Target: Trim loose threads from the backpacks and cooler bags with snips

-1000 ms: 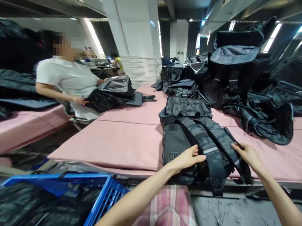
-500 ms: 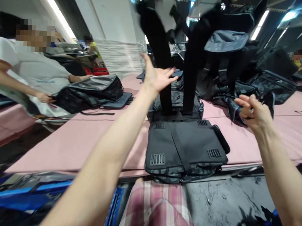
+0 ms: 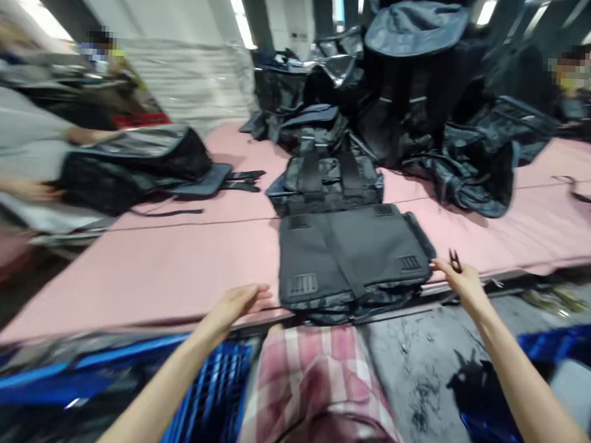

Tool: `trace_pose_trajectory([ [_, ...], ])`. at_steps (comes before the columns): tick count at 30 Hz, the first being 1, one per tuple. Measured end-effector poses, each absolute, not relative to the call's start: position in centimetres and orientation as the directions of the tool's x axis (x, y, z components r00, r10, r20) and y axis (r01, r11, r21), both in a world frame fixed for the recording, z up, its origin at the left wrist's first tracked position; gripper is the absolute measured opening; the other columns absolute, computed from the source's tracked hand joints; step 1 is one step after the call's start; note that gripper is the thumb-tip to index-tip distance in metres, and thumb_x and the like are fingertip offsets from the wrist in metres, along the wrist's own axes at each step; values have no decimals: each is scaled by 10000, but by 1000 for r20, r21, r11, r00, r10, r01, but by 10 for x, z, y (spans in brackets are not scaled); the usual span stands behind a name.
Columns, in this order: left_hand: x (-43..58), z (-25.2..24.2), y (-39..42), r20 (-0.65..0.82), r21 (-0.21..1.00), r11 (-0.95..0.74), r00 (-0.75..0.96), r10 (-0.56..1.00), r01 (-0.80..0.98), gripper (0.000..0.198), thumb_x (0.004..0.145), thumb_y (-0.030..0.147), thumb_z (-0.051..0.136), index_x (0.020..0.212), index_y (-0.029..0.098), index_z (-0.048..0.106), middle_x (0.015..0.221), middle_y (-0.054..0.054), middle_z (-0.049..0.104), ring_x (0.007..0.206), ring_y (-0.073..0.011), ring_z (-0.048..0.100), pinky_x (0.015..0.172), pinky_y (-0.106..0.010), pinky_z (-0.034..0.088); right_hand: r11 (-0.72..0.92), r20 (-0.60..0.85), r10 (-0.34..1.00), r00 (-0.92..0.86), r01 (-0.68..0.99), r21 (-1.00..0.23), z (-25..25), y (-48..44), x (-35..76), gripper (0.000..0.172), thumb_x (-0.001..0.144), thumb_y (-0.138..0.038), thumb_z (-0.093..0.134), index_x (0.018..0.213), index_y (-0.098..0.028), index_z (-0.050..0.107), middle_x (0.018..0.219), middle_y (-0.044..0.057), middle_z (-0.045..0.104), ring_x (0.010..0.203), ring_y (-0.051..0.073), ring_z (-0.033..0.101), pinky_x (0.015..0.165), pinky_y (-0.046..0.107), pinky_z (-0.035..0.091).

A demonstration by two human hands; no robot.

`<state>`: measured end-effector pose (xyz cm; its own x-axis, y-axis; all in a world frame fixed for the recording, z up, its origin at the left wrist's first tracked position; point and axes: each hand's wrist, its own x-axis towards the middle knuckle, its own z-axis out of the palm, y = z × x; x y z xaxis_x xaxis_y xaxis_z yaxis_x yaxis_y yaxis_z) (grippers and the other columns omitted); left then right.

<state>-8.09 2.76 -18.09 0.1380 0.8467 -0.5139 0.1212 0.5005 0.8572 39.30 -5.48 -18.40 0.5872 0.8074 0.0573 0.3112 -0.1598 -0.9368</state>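
The backpack lies flat at the near edge of the surface. The left hand, fingers apart, is beside 1 corner; the right hand, fingers pinching a small black tool, touches the other. Even pressure at both corners should hold it square.

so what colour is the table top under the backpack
Plain pink: the table top shows best in the head view, left of the dark backpack.

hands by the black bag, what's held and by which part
The right hand pinches a small dark tool by its lower end. The left hand is open, holding nothing.
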Motion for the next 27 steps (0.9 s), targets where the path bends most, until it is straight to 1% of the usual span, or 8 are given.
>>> trace_pose_trajectory([
  [2, -72, -186, 17, -474, 880, 473, 169, 864, 51, 548, 551, 520, 709, 889, 96, 628, 833, -126, 697, 781, -219, 654, 715, -299, 494, -159, 52, 817, 575, 312, -937, -192, -50, 389, 350, 612, -426, 681, 793, -126, 688, 772, 57, 680, 677, 161, 590, 635, 268, 462],
  [5, -63, -195, 6, -372, 928, 372, 42, 927, -6, 537, 584, 532, 674, 887, 91, 631, 823, -114, 688, 747, -200, 649, 643, -264, 481, -169, 83, 797, 599, 353, -920, -200, -46, 387, 379, 610, -452, 668, 833, -146, 678, 848, 51, 680, 795, 200, 603, 762, 312, 458],
  [10, -39, -202, -11, -135, 981, 156, -177, 975, 111, 441, 648, 429, 649, 962, 120, 624, 889, -88, 674, 802, -185, 627, 703, -271, 475, -221, 320, 732, 601, 654, -723, -179, -53, 356, 442, 716, -502, 553, 989, -173, 663, 843, 58, 675, 675, 185, 583, 657, 311, 448],
  [12, -28, -200, -13, -43, 975, 86, -209, 977, 203, 380, 616, 362, 688, 920, 139, 642, 864, -71, 676, 772, -182, 621, 719, -279, 471, -149, 336, 795, 505, 700, -699, -167, -52, 325, 432, 738, -509, 530, 985, -179, 662, 817, 59, 677, 644, 180, 587, 615, 294, 448],
  [15, -22, -197, -10, -42, 985, 73, -192, 980, 158, 193, 627, 320, 667, 714, 148, 664, 670, -38, 653, 649, -164, 595, 641, -263, 459, 58, 341, 914, 220, 762, -645, -158, -43, 268, 351, 769, -481, 522, 952, -213, 657, 910, 53, 685, 787, 207, 625, 715, 305, 465],
  [18, -24, -196, -6, -126, 992, 125, -126, 984, -11, 194, 639, 325, 623, 606, 133, 620, 519, -18, 580, 524, -140, 550, 512, -231, 424, 208, 325, 945, -37, 836, -508, -154, -34, 214, 323, 800, -446, 516, 1039, -254, 617, 1001, 34, 673, 880, 218, 628, 765, 315, 459],
  [21, -28, -199, -4, -135, 984, 118, -129, 982, -133, 244, 656, 375, 580, 628, 133, 562, 570, -13, 563, 519, -118, 538, 483, -208, 416, 298, 355, 918, -178, 900, -317, -148, -26, 172, 384, 823, -434, 505, 1144, -227, 546, 971, 51, 671, 830, 212, 629, 694, 302, 439],
  [27, -30, -199, -4, -90, 971, 47, -180, 979, -233, 211, 685, 367, 569, 699, 161, 525, 613, 33, 493, 520, -73, 448, 493, -175, 364, 450, 365, 803, -472, 881, 149, -132, -15, 125, 195, 876, -290, 464, 918, -180, 620, 797, 64, 651, 741, 201, 540, 647, 319, 294],
])
